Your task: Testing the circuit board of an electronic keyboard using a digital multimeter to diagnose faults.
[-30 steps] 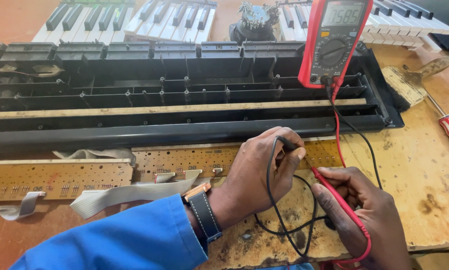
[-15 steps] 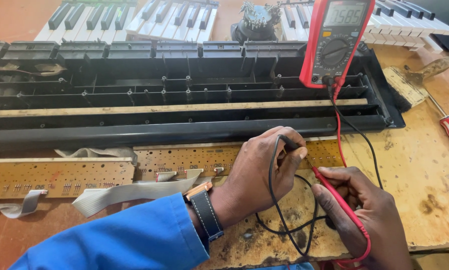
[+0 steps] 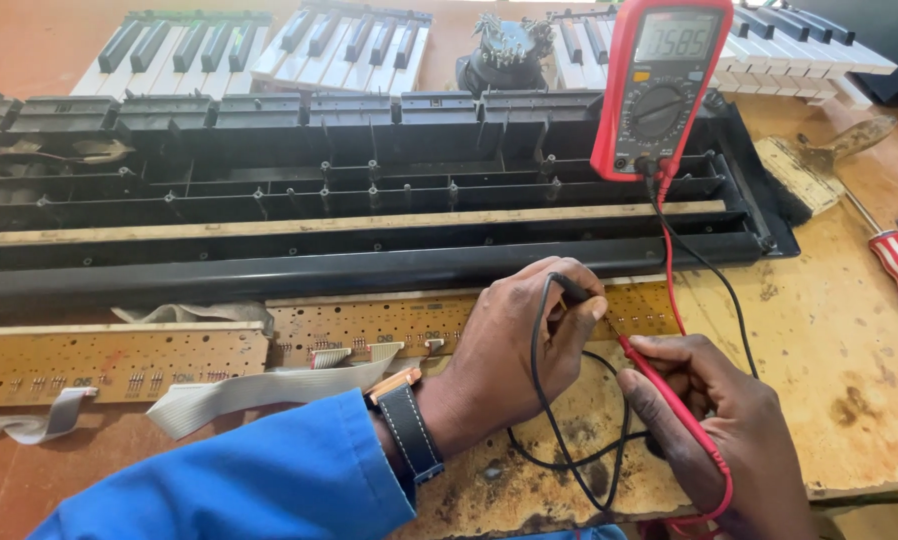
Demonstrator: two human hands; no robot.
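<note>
a: left hand [image 3: 524, 345]?
b: pinched on the black probe [image 3: 572, 291], tip on the circuit board [image 3: 369, 325].
a: right hand [image 3: 709, 420]?
b: gripping the red probe [image 3: 669, 400] just beside it, below the meter [image 3: 659, 85].

Reds, blacks and browns before you
Your multimeter [image 3: 659, 90] is red, its probes [image 3: 669, 400] red and black; the circuit board [image 3: 369, 325] is tan, your sleeve [image 3: 249, 480] blue.

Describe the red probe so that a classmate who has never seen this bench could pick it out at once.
Start at the red multimeter propped on the black keyboard frame. Follow its red lead down to the right hand at the bench's near edge. The red probe lies in that hand; the left hand pinches a black probe beside it.
</note>
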